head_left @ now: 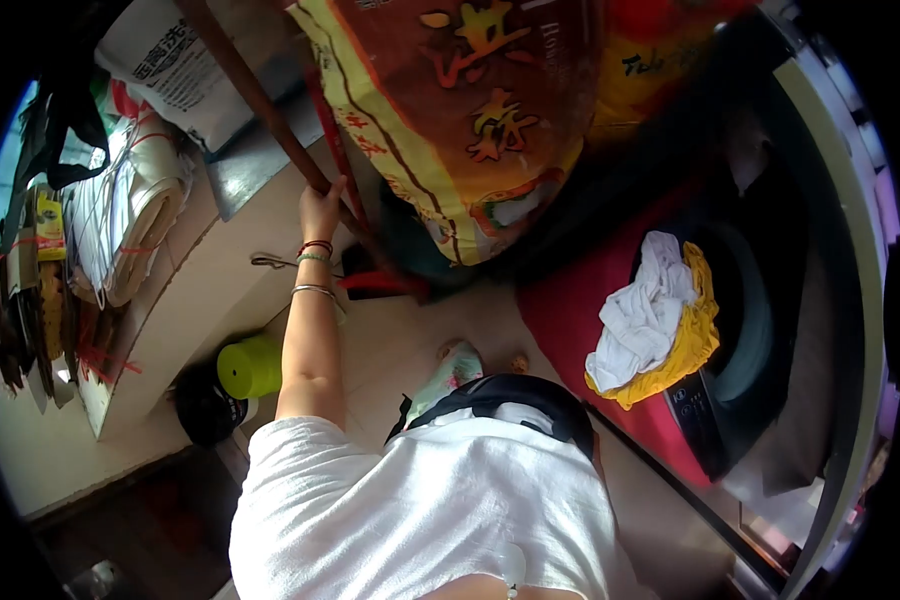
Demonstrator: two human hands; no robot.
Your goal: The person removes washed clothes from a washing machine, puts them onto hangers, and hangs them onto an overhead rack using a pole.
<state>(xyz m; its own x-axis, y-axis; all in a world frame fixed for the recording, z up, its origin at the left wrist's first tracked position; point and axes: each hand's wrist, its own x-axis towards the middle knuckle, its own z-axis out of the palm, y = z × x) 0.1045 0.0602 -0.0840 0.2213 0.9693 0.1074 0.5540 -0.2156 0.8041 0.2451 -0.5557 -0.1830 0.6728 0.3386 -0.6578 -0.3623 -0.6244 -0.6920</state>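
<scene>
My left hand [322, 208] is wrapped round a long brown wooden pole [257, 98], with the arm stretched forward. The pole slants from the top left down toward the floor, and its lower end is blurred in shadow. Near that end lies a red and dark object [382, 284], whose kind I cannot make out. A thin red rod [332, 125] runs just right of the pole. Close to the hand on its right is a large red and yellow printed sack [470, 120]. My right hand is out of the frame.
White and yellow cloths [650, 315] lie in a heap on the right, over a red surface [560, 290]. On the left are bundled folded sacks [135, 210], flattened cardboard [45, 300] and a white printed bag [180, 75]. A lime-green container [250, 367] stands low beside a black one [208, 405].
</scene>
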